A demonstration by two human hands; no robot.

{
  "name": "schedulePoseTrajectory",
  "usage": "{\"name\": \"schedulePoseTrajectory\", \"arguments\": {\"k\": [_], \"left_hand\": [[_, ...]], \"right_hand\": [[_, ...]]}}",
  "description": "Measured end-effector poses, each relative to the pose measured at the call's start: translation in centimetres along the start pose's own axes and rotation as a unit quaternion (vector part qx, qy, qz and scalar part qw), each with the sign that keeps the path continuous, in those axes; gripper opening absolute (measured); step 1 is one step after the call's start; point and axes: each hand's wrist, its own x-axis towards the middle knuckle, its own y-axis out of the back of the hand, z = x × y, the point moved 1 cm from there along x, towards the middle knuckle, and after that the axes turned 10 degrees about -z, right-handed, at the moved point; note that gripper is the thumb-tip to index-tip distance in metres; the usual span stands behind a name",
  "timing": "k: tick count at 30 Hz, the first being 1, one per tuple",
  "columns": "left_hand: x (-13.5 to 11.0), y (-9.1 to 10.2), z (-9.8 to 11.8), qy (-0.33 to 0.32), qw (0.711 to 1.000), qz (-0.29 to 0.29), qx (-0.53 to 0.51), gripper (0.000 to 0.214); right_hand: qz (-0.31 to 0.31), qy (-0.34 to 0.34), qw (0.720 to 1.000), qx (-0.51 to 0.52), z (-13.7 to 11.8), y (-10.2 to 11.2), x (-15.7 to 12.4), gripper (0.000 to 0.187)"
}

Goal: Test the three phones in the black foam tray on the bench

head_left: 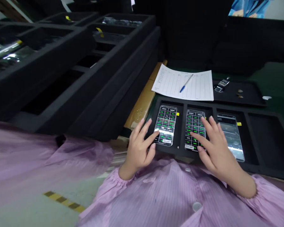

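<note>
Three smartphones lie face up in the compartments of a black foam tray (pixel 262 165). On the left smartphone (pixel 165 123) a grid of black cells with green and white text is lit; the index finger of my left hand (pixel 140 145) rests at its lower left, fingers spread. A similar grid shows on the middle smartphone (pixel 191 121). My right hand (pixel 215 148) reaches over that one, its index finger at the left side of the screen and the other fingers apart. The right smartphone (pixel 234 138) has a greyish, reflecting screen, partly behind my right hand.
Behind the tray lie printed sheets (pixel 170 83) with a blue pen (pixel 186 83) on top. A shallow black tray (pixel 248 94) holds small parts. Stacked black foam trays (pixel 132 56) rise on the left. A person in blue (pixel 249 8) is at the far side.
</note>
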Motion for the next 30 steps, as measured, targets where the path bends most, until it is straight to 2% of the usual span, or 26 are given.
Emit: {"name": "schedulePoseTrajectory", "arguments": {"k": [3, 6, 8, 10, 12, 15, 17, 20, 24, 28, 30], "left_hand": [[0.0, 0.0, -0.3, -0.005, 1.0, -0.026, 0.003, 0.042], [0.6, 0.9, -0.8, -0.007, 1.0, 0.001, -0.028, 0.047], [1.6, 1.8, -1.3, -0.01, 0.998, 0.021, -0.055, 0.047], [2.9, 2.6, -1.7, -0.012, 0.996, 0.03, -0.084, 0.043], [4.5, 3.2, -1.9, -0.004, 0.994, 0.029, -0.107, 0.04], [7.1, 3.5, -2.0, 0.029, 0.992, 0.015, -0.123, 0.038], [8.7, 3.3, -1.9, 0.049, 0.991, -0.011, -0.126, 0.042], [10.8, 2.7, -2.0, 0.064, 0.989, -0.052, -0.124, 0.045], [12.7, 2.1, -2.2, 0.067, 0.987, -0.091, -0.117, 0.046], [14.1, 1.8, -2.0, 0.079, 0.976, -0.176, -0.099, 0.047], [14.7, 1.4, -2.0, 0.075, 0.975, -0.197, -0.067, 0.048]], "right_hand": [[0.0, 0.0, 1.0, 0.001, 0.6, 1.9, -0.3, 0.036], [0.022, -0.043, 0.999, -0.019, 3.5, 4.9, 0.0, 0.035], [0.05, -0.098, 0.993, -0.031, 7.2, 7.2, 0.7, 0.033], [0.069, -0.178, 0.981, -0.023, 11.9, 9.3, 1.8, 0.032], [0.071, -0.306, 0.949, 0.007, 17.0, 10.7, 2.8, 0.029], [0.041, -0.371, 0.927, 0.027, 23.2, 10.8, 4.3, 0.028], [0.023, -0.383, 0.922, 0.055, 25.6, 9.8, 5.4, 0.028], [0.018, -0.384, 0.918, 0.097, 27.3, 8.0, 7.0, 0.02], [0.017, -0.378, 0.914, 0.148, 27.8, 6.5, 8.1, 0.017], [0.025, -0.401, 0.894, 0.198, 27.3, 6.4, 7.9, 0.013], [0.037, -0.407, 0.883, 0.231, 26.4, 7.1, 7.7, 0.012]]}}
